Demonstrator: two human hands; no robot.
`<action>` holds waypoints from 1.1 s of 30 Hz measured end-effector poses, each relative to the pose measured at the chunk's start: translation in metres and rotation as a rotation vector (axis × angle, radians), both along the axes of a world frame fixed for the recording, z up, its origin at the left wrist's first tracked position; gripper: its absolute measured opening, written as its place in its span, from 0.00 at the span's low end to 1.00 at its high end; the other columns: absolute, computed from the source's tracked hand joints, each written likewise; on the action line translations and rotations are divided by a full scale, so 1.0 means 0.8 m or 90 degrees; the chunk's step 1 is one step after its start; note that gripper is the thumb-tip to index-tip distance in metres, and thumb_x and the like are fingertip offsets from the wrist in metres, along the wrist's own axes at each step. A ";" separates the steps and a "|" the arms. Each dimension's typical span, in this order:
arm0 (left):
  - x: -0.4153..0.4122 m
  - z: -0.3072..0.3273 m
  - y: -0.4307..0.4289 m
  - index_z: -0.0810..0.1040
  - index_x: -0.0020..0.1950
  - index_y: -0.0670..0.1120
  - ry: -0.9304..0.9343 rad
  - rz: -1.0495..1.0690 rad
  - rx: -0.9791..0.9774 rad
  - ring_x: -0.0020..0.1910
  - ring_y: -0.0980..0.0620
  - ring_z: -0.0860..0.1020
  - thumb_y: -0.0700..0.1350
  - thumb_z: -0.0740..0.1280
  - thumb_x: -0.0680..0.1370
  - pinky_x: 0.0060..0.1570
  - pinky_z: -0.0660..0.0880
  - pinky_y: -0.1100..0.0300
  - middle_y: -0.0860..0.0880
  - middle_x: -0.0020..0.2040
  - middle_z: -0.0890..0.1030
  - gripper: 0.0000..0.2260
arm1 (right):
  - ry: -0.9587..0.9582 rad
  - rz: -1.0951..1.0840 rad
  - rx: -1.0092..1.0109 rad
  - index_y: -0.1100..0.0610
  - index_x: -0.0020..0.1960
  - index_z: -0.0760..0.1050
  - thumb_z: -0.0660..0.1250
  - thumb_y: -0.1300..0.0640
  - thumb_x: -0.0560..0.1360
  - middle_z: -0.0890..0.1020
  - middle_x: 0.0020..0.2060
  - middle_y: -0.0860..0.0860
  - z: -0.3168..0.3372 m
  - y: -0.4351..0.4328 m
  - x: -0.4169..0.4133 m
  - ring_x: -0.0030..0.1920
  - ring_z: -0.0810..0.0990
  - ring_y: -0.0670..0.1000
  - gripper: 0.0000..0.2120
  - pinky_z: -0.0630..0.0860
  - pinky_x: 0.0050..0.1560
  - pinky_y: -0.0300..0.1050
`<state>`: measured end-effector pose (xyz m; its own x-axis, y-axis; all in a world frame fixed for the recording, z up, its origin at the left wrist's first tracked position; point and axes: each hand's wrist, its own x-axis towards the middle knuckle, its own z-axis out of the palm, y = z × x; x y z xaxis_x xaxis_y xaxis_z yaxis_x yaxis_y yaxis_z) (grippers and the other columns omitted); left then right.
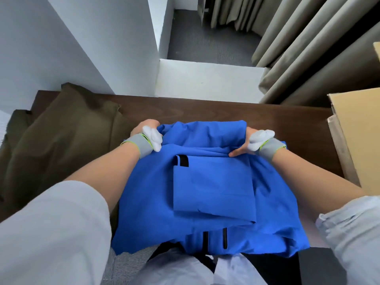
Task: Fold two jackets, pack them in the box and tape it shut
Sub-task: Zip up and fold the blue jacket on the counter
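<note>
A bright blue jacket [213, 188] lies partly folded on the dark wooden table [185, 108], its near edge hanging over the table's front. My left hand [147, 133] grips the far left corner of the folded-over upper part. My right hand [249, 141] grips the far right corner of the same fold. Both wrists wear grey bands. An olive-green jacket [61, 136] lies spread flat on the left part of the table, apart from the blue one. A cardboard box [357, 136] stands at the table's right edge, only partly in view.
A white wall corner [102, 48] rises behind the table on the left. A low white ledge [207, 79] sits behind the middle. Beige curtains [308, 48] hang at the back right. Grey carpet floor [205, 38] shows beyond.
</note>
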<state>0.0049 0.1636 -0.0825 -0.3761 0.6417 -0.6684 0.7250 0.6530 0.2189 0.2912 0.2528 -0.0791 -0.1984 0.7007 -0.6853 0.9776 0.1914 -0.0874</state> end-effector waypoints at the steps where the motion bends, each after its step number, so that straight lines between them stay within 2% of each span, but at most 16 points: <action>1: -0.006 0.003 0.014 0.68 0.36 0.43 0.008 0.004 0.036 0.42 0.45 0.70 0.37 0.62 0.73 0.42 0.68 0.58 0.44 0.39 0.72 0.06 | 0.011 0.006 -0.009 0.50 0.70 0.65 0.74 0.37 0.64 0.75 0.65 0.45 -0.001 0.013 -0.007 0.66 0.73 0.52 0.40 0.66 0.62 0.40; 3: -0.020 0.014 0.040 0.68 0.35 0.42 0.019 0.007 0.115 0.43 0.42 0.74 0.36 0.62 0.72 0.42 0.70 0.56 0.39 0.42 0.77 0.06 | 0.047 -0.017 0.017 0.50 0.66 0.70 0.74 0.37 0.63 0.78 0.61 0.46 0.002 0.035 -0.021 0.61 0.76 0.53 0.36 0.71 0.62 0.42; 5: -0.039 0.034 0.078 0.72 0.41 0.42 0.041 -0.021 0.164 0.45 0.41 0.76 0.36 0.63 0.71 0.45 0.72 0.55 0.38 0.46 0.78 0.02 | 0.078 -0.035 0.081 0.50 0.65 0.71 0.73 0.38 0.63 0.78 0.60 0.46 0.013 0.068 -0.036 0.60 0.77 0.53 0.34 0.72 0.62 0.44; 8: -0.051 0.053 0.122 0.69 0.38 0.45 0.077 -0.042 0.186 0.38 0.45 0.68 0.35 0.61 0.70 0.38 0.66 0.60 0.45 0.36 0.70 0.05 | 0.075 0.000 0.175 0.50 0.64 0.70 0.69 0.41 0.69 0.76 0.60 0.44 0.035 0.108 -0.050 0.60 0.75 0.51 0.26 0.68 0.56 0.40; 11: -0.057 0.063 0.173 0.61 0.32 0.46 0.104 -0.046 0.215 0.34 0.47 0.60 0.34 0.59 0.69 0.31 0.59 0.64 0.49 0.31 0.62 0.11 | 0.023 -0.014 0.257 0.48 0.61 0.69 0.69 0.40 0.69 0.77 0.50 0.43 0.059 0.142 -0.055 0.52 0.75 0.51 0.24 0.58 0.50 0.44; 13: -0.056 0.063 0.197 0.58 0.31 0.46 0.099 -0.046 0.222 0.32 0.48 0.57 0.33 0.59 0.69 0.33 0.58 0.64 0.49 0.31 0.60 0.13 | -0.021 -0.032 0.298 0.50 0.57 0.70 0.71 0.40 0.66 0.76 0.43 0.45 0.063 0.155 -0.055 0.44 0.72 0.52 0.25 0.56 0.47 0.46; 14: -0.054 0.063 0.206 0.58 0.32 0.46 0.096 -0.044 0.234 0.33 0.48 0.57 0.33 0.59 0.70 0.35 0.58 0.62 0.50 0.32 0.59 0.13 | -0.035 -0.045 0.321 0.51 0.55 0.69 0.71 0.39 0.65 0.75 0.42 0.46 0.060 0.160 -0.053 0.44 0.71 0.52 0.25 0.56 0.46 0.46; 17: -0.051 0.053 0.224 0.59 0.33 0.48 0.085 -0.043 0.257 0.38 0.49 0.59 0.34 0.59 0.70 0.36 0.59 0.60 0.49 0.33 0.60 0.12 | -0.019 -0.107 0.332 0.51 0.52 0.66 0.70 0.35 0.64 0.74 0.48 0.50 0.056 0.163 -0.042 0.54 0.72 0.53 0.27 0.57 0.47 0.47; 19: -0.052 0.046 0.222 0.63 0.37 0.47 0.078 -0.046 0.237 0.39 0.46 0.62 0.35 0.60 0.71 0.39 0.63 0.60 0.48 0.36 0.66 0.09 | -0.010 -0.137 0.280 0.51 0.54 0.65 0.69 0.36 0.67 0.73 0.54 0.53 0.064 0.156 -0.038 0.60 0.70 0.54 0.26 0.60 0.51 0.48; 20: -0.047 0.043 0.212 0.70 0.44 0.53 0.064 -0.040 0.219 0.41 0.43 0.67 0.38 0.62 0.73 0.44 0.67 0.60 0.47 0.41 0.71 0.09 | -0.012 -0.141 0.239 0.52 0.58 0.65 0.68 0.38 0.69 0.73 0.57 0.54 0.065 0.145 -0.034 0.62 0.69 0.54 0.26 0.63 0.54 0.49; 21: -0.043 0.038 0.204 0.76 0.57 0.48 0.063 -0.025 0.222 0.47 0.39 0.72 0.44 0.63 0.75 0.50 0.70 0.58 0.46 0.49 0.76 0.11 | -0.007 -0.136 0.224 0.53 0.63 0.64 0.67 0.38 0.71 0.72 0.60 0.54 0.065 0.135 -0.029 0.64 0.68 0.55 0.28 0.65 0.58 0.50; 22: -0.037 0.030 0.194 0.74 0.61 0.49 0.057 0.006 0.236 0.55 0.39 0.74 0.51 0.61 0.76 0.56 0.70 0.55 0.44 0.57 0.77 0.15 | 0.001 -0.126 0.226 0.54 0.67 0.62 0.65 0.38 0.72 0.70 0.64 0.55 0.058 0.128 -0.028 0.67 0.66 0.56 0.30 0.65 0.62 0.52; 24: -0.010 0.025 0.160 0.70 0.66 0.50 0.033 0.043 0.256 0.65 0.41 0.70 0.61 0.55 0.75 0.64 0.65 0.48 0.42 0.67 0.72 0.25 | 0.049 -0.129 0.229 0.52 0.75 0.53 0.60 0.37 0.75 0.60 0.73 0.53 0.044 0.101 -0.026 0.73 0.57 0.55 0.35 0.62 0.68 0.58; 27: 0.047 0.015 0.084 0.54 0.76 0.59 0.040 -0.078 0.185 0.77 0.48 0.52 0.63 0.52 0.78 0.72 0.48 0.42 0.48 0.78 0.53 0.27 | 0.077 -0.092 0.147 0.44 0.77 0.44 0.53 0.36 0.77 0.42 0.77 0.46 0.010 0.044 -0.036 0.77 0.41 0.53 0.33 0.50 0.71 0.66; 30: 0.079 0.004 0.025 0.43 0.77 0.56 0.115 -0.136 0.151 0.77 0.50 0.42 0.66 0.51 0.77 0.73 0.42 0.40 0.48 0.78 0.42 0.33 | 0.052 -0.060 0.159 0.41 0.76 0.41 0.48 0.35 0.78 0.37 0.76 0.44 -0.008 -0.002 -0.032 0.76 0.36 0.54 0.31 0.46 0.71 0.69; 33: 0.087 0.017 0.015 0.42 0.78 0.52 0.169 -0.116 0.215 0.77 0.47 0.42 0.62 0.54 0.78 0.74 0.41 0.43 0.45 0.78 0.42 0.33 | 0.060 -0.022 0.264 0.43 0.77 0.43 0.48 0.37 0.79 0.40 0.77 0.47 0.001 -0.014 -0.029 0.77 0.38 0.53 0.30 0.42 0.71 0.67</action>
<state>0.0741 0.1755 -0.0688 -0.3672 0.8782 -0.3065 0.8811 0.4340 0.1879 0.2679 0.2412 -0.0783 -0.2184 0.9206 -0.3236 0.9755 0.1963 -0.0997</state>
